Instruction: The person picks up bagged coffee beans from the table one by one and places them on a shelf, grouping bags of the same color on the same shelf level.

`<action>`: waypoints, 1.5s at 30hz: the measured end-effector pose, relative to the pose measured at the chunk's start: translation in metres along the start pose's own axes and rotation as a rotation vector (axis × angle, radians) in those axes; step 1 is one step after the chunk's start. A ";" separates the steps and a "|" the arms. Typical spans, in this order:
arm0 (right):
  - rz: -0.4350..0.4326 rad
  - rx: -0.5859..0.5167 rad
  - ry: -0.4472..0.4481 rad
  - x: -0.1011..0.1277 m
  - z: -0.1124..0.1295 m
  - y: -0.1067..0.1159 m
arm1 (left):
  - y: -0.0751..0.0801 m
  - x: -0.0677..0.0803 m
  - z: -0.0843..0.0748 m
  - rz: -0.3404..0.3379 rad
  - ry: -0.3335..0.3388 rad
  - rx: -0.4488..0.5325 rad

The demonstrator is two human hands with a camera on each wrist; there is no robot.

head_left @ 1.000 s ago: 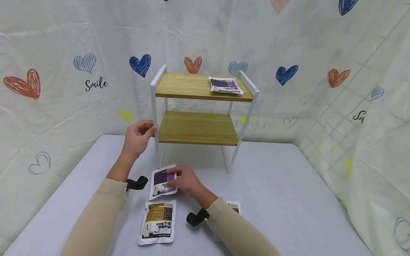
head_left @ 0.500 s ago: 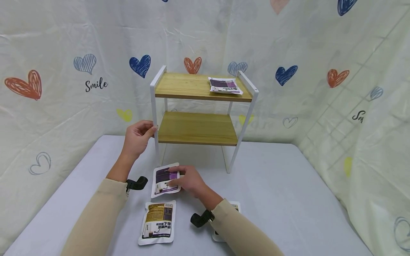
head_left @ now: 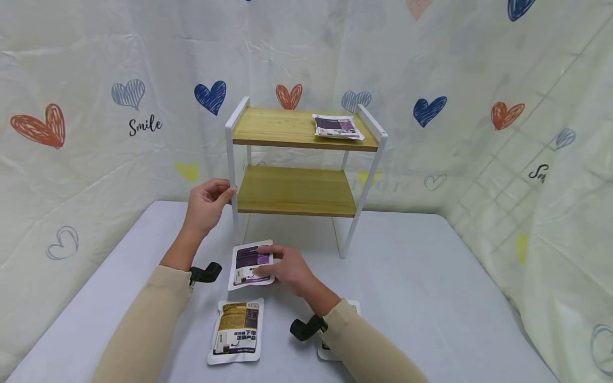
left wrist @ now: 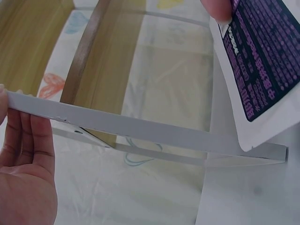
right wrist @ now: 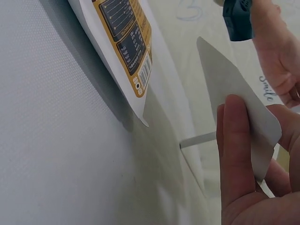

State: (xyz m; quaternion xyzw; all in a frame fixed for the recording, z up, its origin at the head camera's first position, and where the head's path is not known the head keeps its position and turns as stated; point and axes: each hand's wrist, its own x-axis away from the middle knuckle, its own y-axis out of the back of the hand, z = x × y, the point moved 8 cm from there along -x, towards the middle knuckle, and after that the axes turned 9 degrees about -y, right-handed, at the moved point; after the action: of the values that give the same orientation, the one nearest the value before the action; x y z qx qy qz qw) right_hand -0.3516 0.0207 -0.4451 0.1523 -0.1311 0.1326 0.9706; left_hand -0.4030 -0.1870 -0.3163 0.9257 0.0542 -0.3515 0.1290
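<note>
My left hand (head_left: 207, 205) grips the front left white post (left wrist: 140, 129) of a two-tier wooden rack (head_left: 297, 191), fingers curled round it. My right hand (head_left: 286, 266) pinches a purple-labelled white pouch (head_left: 251, 264) and holds it just above the table in front of the rack; in the right wrist view my fingers (right wrist: 239, 154) lie along the pouch's plain back (right wrist: 234, 93). A brown-labelled pouch (head_left: 237, 331) lies flat on the table near me. Several purple pouches (head_left: 337, 126) are stacked on the top shelf at the right.
Another pouch (head_left: 330, 348) lies on the grey table (head_left: 431, 298) mostly hidden under my right forearm. The rack's lower shelf (head_left: 297, 189) holds nothing. A heart-printed cloth backdrop (head_left: 96, 106) closes in the table at the back and on both sides.
My right hand has lifted the purple pouch off the table and carried it slightly forward and right, toward the rack. The left hand has stayed on the post.
</note>
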 end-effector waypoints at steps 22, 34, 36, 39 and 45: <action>0.016 -0.102 -0.002 0.018 0.008 0.019 | 0.001 -0.001 -0.006 0.007 -0.005 0.002; 0.023 -0.145 0.028 0.027 0.014 0.030 | 0.000 0.000 -0.006 0.014 0.000 0.007; 0.020 -0.148 0.037 0.029 0.016 0.032 | -0.001 0.001 -0.006 0.017 0.007 0.007; 0.035 -0.179 0.053 0.030 0.019 0.035 | -0.002 0.001 -0.005 0.020 0.016 0.004; 0.085 -0.246 0.073 0.032 0.026 0.037 | -0.002 0.001 -0.005 0.015 0.012 0.006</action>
State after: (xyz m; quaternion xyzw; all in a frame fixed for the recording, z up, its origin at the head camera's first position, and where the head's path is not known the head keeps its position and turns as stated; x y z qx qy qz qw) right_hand -0.3386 0.0533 -0.4016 0.0216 -0.1171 0.1618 0.9796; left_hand -0.3993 -0.1838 -0.3139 0.9286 0.0468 -0.3450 0.1288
